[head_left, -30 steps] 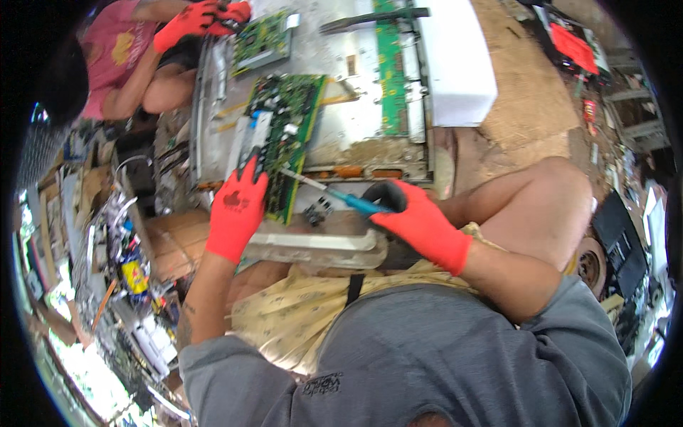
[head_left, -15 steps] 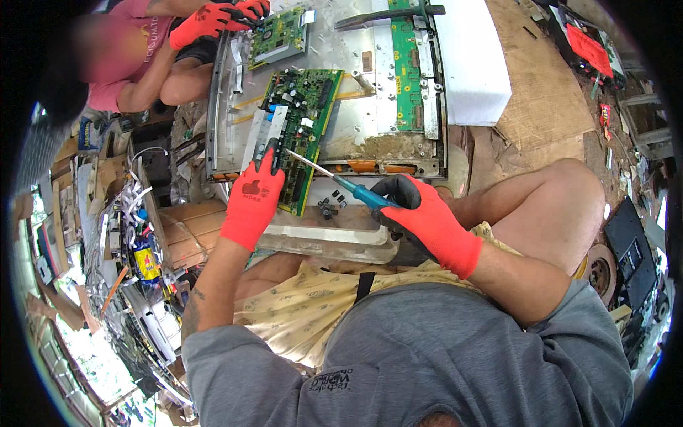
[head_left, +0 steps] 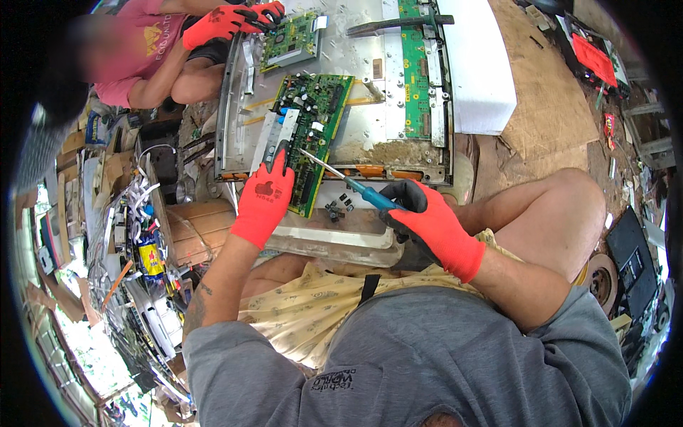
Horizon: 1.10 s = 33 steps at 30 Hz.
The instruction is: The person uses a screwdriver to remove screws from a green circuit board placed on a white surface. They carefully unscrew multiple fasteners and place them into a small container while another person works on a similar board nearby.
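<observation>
My left hand [head_left: 265, 193], in a red glove with dark fingertips, holds the near left part of a green circuit board [head_left: 332, 96]. One finger lies along the board's pale metal heat sink [head_left: 266, 135]. The board slants over the near edge of a large metal panel [head_left: 341, 128]. My right hand [head_left: 423, 220], gloved alike, is wrapped round the blue handle of a screwdriver [head_left: 375, 198]. Its shaft points up and left, with the tip at the board's components beside my left fingers. Whether the tip touches a part I cannot tell. Several small black parts [head_left: 334, 211] lie just below the board.
At the far left, a co-worker's red-gloved hands [head_left: 228, 23] are at another circuit board [head_left: 290, 44]. A hammer [head_left: 398, 25] lies across the panel's far side. White foam [head_left: 484, 78] stands to the right. A pale tray [head_left: 334, 242] sits before me; scrap [head_left: 149, 260] crowds the left.
The whole scene has shifted slightly right and down in the view. Both hands keep nearly the same places relative to the board, and the screwdriver tip remains by its components.
</observation>
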### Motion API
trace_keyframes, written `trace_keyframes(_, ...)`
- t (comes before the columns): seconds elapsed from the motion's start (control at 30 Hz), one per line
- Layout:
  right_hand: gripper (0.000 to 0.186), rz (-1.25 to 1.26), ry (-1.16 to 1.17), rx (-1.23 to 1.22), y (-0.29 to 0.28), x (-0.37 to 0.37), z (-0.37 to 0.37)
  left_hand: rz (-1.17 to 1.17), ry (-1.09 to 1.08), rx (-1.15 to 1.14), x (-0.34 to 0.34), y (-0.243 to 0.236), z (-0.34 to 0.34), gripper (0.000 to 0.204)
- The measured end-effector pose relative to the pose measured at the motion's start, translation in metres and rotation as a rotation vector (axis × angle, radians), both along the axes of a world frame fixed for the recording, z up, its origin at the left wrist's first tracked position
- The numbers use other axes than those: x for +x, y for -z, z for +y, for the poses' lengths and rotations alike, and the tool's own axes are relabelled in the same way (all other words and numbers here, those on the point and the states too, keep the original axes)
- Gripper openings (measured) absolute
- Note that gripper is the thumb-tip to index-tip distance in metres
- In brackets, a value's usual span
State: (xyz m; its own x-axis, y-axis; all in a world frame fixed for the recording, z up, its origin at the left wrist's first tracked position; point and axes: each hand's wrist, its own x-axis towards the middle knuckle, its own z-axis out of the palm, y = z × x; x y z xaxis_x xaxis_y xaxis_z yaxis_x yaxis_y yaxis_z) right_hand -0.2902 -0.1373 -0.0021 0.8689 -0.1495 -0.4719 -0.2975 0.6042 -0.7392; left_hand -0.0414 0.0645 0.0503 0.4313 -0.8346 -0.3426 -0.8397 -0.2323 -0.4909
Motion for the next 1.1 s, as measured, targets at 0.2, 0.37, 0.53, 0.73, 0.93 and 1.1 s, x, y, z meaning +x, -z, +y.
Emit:
trace_keyframes(0.2,0.033,-0.024,-0.041,-0.009,-0.001,0.0,-0.002,0.035,0.1,-0.117,0.008,0.001,0.011,0.026)
trace_keyframes(0.37,0.023,-0.03,0.022,-0.03,-0.004,0.0,0.001,-0.028,0.076,-0.035,0.006,0.008,0.009,0.018)
trace_keyframes(0.53,0.023,-0.021,0.021,-0.063,-0.002,0.001,0.0,-0.009,0.095,-0.077,0.007,0.004,0.011,0.017)
trace_keyframes(0.73,0.024,-0.01,0.007,-0.063,-0.004,0.002,0.0,-0.022,0.093,-0.049,0.001,0.005,0.01,0.023)
trace_keyframes(0.93,0.026,-0.01,0.021,-0.062,0.001,0.001,0.001,0.028,0.027,-0.025,0.004,0.0,0.006,0.023)
trace_keyframes(1.1,0.027,0.0,0.027,-0.046,0.0,-0.001,-0.002,0.013,0.124,-0.111,0.002,0.002,0.011,0.02)
